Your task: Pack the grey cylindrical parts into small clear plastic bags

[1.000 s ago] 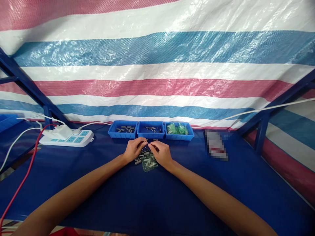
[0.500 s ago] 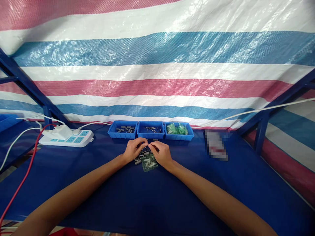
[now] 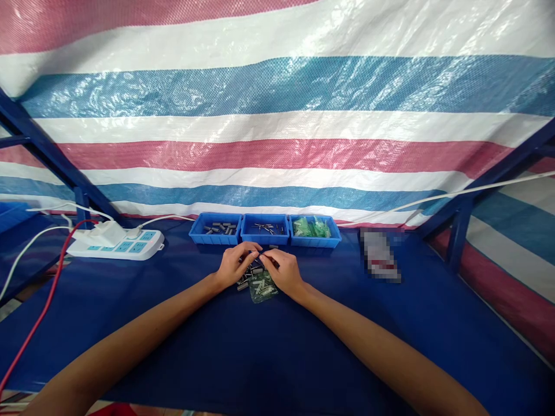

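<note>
My left hand and my right hand meet fingertip to fingertip over a small heap of metal parts. Both are closed in a pinch, and whatever lies between the fingertips is too small to make out. Under and between them are loose metal cylinders and pins, partly hidden by the fingers. A small clear greenish plastic bag with metal pieces in it lies just in front of the heap, near my right wrist.
Behind my hands stand three blue bins: one with grey cylinders, one with thin pins, one with green bags. A white power strip with cables sits left; a blurred-out item lies right. Striped sheeting hangs behind.
My hands stay in nearly the same place, with only a slight shift of the fingertips. The bag and the heap of parts have not visibly moved.
</note>
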A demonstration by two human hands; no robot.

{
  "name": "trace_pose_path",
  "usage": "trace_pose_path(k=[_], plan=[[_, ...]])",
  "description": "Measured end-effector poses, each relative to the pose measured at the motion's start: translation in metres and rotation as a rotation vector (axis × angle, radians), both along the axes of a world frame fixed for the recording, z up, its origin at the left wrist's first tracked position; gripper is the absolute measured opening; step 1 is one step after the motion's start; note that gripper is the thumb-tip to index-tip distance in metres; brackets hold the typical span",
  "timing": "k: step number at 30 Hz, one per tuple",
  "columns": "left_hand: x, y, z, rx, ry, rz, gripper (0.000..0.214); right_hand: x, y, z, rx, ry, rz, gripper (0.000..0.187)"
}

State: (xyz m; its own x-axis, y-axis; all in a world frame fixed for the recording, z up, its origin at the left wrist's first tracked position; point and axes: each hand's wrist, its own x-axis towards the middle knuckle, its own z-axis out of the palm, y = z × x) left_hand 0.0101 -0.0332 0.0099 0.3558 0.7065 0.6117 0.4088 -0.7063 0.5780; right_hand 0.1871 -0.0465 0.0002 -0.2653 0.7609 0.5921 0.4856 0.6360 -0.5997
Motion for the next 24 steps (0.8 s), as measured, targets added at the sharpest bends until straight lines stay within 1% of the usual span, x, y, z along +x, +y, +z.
trace_pose_path(k=[11,16,24], plan=[[-0.0004,-0.0004,-0.0015,-0.022,0.016,0.001,0.016,-0.0005,-0.0014,0.0001,-0.009,-0.021,0.017,0.025],[-0.0014,0.0013,-0.0042,-0.018,0.058,0.037,0.021,-0.0008,-0.0009,-0.0012,-0.009,-0.062,0.015,0.026],[-0.0017,0.0026,-0.0046,0.017,0.099,0.063,0.021,-0.0007,0.0002,-0.0023,-0.004,-0.075,0.031,0.026]])
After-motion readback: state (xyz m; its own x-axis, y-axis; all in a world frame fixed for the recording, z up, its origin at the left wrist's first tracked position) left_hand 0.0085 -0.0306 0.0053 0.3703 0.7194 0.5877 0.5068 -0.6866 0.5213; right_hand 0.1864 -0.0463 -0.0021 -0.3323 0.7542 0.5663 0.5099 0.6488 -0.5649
